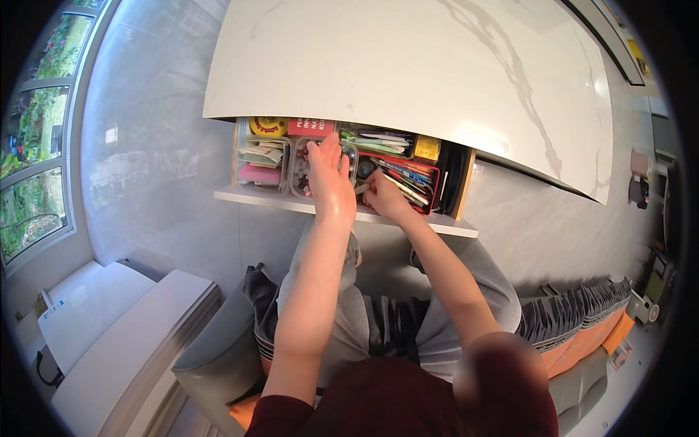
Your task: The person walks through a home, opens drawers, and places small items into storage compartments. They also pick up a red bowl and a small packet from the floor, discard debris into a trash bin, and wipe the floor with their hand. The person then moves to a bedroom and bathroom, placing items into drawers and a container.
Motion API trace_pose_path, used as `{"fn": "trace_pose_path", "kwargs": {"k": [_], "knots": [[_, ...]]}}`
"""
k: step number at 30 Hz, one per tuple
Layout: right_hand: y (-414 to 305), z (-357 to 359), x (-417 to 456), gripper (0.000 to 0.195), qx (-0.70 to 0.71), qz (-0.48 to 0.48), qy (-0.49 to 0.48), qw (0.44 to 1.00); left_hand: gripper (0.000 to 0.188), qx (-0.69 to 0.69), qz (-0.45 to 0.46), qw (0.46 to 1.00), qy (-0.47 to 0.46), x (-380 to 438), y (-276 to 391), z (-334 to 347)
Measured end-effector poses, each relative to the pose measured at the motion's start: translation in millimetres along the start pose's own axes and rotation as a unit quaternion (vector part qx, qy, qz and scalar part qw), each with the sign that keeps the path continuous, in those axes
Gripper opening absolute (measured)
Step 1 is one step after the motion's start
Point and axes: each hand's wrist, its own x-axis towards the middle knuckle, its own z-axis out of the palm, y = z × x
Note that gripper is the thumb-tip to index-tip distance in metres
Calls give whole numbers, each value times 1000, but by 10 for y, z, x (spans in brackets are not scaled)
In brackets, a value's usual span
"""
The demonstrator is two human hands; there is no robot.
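Before me a drawer (262, 200) is pulled out from under a white marble-patterned tabletop (371, 65). My left hand (333, 183) is over a clear plastic container of beads (301, 169), fingers extended and nothing visible in its palm. To its right, my right hand (386, 195) reaches into the drawer beside a red-rimmed tray (437, 185) of pens (407, 188). Its fingertips pinch what looks like a small pale stick (361, 189); the fingers partly hide it. A round dark item (367, 168) lies just beyond those fingers.
The drawer also holds a clear container with a pink item (259, 175), a round yellow tin (268, 126), a red box with writing (311, 127), green and white pens (377, 143) and a yellow box (427, 147). A grey sofa (218, 349) is around me.
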Motion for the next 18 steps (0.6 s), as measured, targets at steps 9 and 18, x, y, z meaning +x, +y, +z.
{"fn": "trace_pose_path", "kwargs": {"k": [9,18], "knots": [[-107,-169,-63,19,44,6,-22,999,67,-8,6,1000,-4,34,-23,-64],[-59,159,-63,24,-1,-37,140,989,64,-7,4,1000,5,38,-22,-34]]}}
